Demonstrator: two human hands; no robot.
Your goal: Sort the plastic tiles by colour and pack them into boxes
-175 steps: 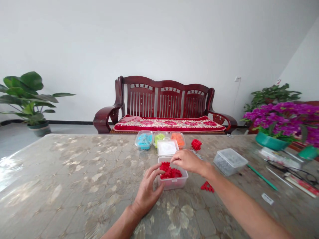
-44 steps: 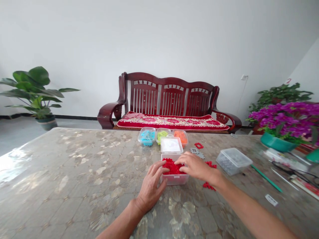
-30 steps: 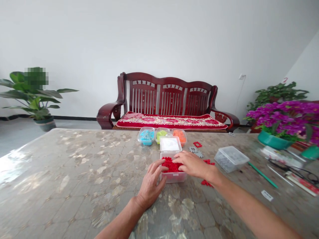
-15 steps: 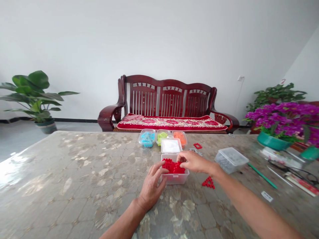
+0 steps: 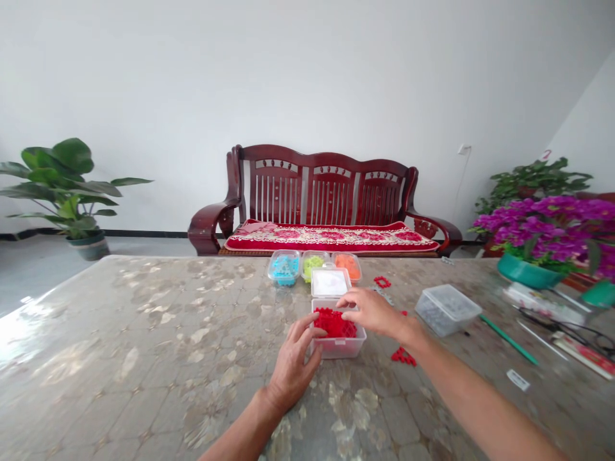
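Note:
An open clear plastic box (image 5: 339,349) sits on the table, filled with red plastic building pieces (image 5: 332,322). Its lid (image 5: 330,282) is folded back on the far side. My left hand (image 5: 296,358) grips the box's left front corner, fingertips over the rim and thumb low at the front wall. Over the right rear of the box is my right hand (image 5: 372,312), fingers and thumb apart, fingertips at the red pieces. A red triangular piece (image 5: 403,356) lies right of the box, partly behind my right forearm. Farther back lies a red ring-shaped piece (image 5: 382,282).
Behind the lid stand tubs of blue pieces (image 5: 284,267), green pieces (image 5: 313,262) and orange pieces (image 5: 346,264). To the right are a lidded box of grey pieces (image 5: 446,310), a green pencil-like stick (image 5: 509,339), eyeglasses (image 5: 571,331) and a purple flower pot (image 5: 528,271).
My right hand's fingers have spread apart and eased back slightly, and the red pieces in the box lie flatter. My left hand stays at the box corner.

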